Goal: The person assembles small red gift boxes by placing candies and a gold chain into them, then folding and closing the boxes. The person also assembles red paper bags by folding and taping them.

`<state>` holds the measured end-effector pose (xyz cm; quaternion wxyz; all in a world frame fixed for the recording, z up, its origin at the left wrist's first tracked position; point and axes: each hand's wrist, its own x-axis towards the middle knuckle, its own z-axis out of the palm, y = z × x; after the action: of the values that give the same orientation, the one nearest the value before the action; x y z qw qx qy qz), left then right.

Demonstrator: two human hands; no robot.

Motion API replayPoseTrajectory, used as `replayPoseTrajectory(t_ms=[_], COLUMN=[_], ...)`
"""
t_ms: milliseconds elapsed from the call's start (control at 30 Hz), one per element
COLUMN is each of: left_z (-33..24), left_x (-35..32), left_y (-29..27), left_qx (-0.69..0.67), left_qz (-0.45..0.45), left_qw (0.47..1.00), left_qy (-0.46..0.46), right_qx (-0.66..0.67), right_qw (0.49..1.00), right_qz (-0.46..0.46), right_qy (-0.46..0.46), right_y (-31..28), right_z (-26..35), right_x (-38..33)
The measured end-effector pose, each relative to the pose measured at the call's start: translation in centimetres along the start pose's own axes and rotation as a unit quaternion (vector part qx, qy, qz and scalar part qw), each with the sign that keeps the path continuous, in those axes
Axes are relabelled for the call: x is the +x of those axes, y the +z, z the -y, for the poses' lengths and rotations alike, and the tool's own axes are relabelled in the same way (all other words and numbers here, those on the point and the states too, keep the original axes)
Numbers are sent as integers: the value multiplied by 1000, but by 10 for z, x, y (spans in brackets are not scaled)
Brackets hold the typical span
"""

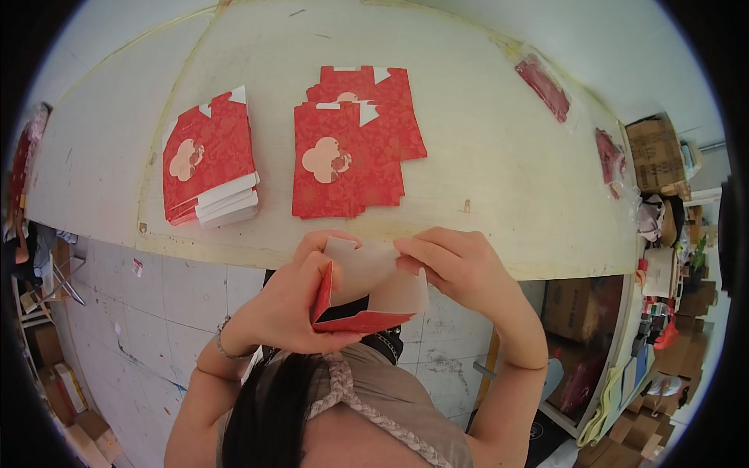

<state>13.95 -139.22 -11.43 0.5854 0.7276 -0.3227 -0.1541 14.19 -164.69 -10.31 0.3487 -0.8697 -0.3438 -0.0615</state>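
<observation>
Nearest the camera is the person's dark hair and a braided strap over a beige top, and just beyond it both hands work a red box blank (360, 292) held in the air at the near edge of the table (484, 156). The left hand (292, 300) cups the blank from the left and below, fingers curled around its red wall, thumb up by the top edge. The right hand (460, 269) pinches a white inner flap at the top right between thumb and fingertips.

By my judgement the box is only partly formed: one red side stands up, the white inside lies open, no end is closed.

On the table lie two piles of flat red blanks (each with a pale flower-shaped window): a left pile (207, 160) and a middle pile (351, 152), both untouched and well apart from the hands. I see no finished box anywhere.
</observation>
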Motion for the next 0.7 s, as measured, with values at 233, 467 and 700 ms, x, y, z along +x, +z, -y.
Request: replayPoseTrajectory(t_ms=[233, 467, 700], left_z=[6, 44, 41], left_x=[0, -19, -16], left_y=[-3, 3, 6], left_qx=[33, -190, -218], left_qz=[9, -58, -90], left_qw=[999, 971, 966], left_qy=[15, -131, -107], right_qx=[264, 506, 373], right_qw=[927, 772, 878], right_qz=[75, -226, -216], right_qy=[256, 311, 209], right_y=[0, 67, 104], right_z=[-4, 6, 16], right_x=[7, -16, -36])
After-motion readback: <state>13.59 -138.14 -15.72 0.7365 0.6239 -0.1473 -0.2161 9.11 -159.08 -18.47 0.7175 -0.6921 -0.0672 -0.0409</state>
